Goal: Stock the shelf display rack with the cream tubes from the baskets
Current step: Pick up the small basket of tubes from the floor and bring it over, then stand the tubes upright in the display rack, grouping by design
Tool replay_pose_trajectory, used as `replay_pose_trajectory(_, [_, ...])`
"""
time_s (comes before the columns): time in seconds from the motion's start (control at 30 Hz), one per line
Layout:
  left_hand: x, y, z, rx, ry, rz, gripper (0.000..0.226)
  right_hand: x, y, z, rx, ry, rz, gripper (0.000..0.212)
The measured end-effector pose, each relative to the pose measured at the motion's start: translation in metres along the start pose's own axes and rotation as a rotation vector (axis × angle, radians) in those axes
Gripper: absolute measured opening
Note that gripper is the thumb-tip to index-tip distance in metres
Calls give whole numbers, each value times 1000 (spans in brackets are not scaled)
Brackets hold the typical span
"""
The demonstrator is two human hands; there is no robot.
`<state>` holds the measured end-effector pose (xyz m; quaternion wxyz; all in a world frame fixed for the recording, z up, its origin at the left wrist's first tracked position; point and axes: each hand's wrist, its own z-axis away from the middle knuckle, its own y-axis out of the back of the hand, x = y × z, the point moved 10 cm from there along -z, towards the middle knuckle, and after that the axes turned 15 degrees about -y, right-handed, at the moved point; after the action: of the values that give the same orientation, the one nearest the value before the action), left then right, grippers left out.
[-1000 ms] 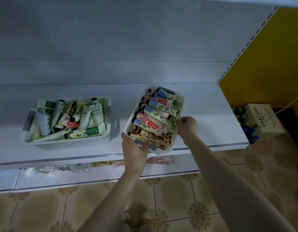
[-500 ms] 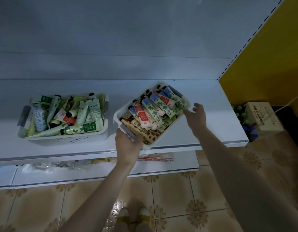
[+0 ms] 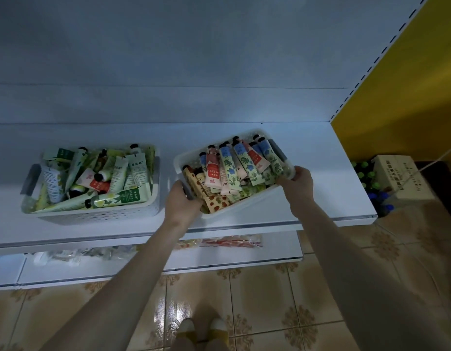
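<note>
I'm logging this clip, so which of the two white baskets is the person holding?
The right basket, with pink and blue tubes: left hand and right hand grip its ends. The left basket of green tubes sits untouched.

White shelf (image 3: 320, 173), left basket (image 3: 97, 216), right basket (image 3: 244, 203)

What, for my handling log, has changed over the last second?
The right basket turned clockwise and now sits slantwise. The right hand let go of its near rim and took hold of its far-right end. The left hand kept gripping the near end; the left basket stayed put.
</note>
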<state>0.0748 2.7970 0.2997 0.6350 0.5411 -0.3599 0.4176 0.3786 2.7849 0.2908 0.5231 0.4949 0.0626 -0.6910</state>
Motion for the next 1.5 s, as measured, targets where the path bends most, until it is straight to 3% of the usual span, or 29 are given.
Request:
replay_pose_trajectory(0.07, [1,0,-7,-30,8,-32,26,13,6,4,29,-42,-30,40])
replay_pose_trajectory(0.27, [8,-6,-15,-105,-18,-93,25,39,22,25,118,-106,-97,48])
replay_pose_trajectory(0.53, [12,4,-26,-97,-24,-162,28,44,16,42,56,-100,-75,50])
replay_pose_trajectory(0.8, [4,8,-12,-73,-23,-97,19,24,13,56,-3,-45,88,78])
replay_pose_trajectory(1.13, [-3,9,-7,-113,6,-84,37,22,16,73,5,-52,171,73])
replay_pose_trajectory(1.33, [-3,9,-6,-122,-2,-167,26,15,13,72,-40,-62,224,64])
replay_pose_trajectory(1.5, [42,17,-11,-9,-257,-446,16,-3,27,71,77,45,349,55])
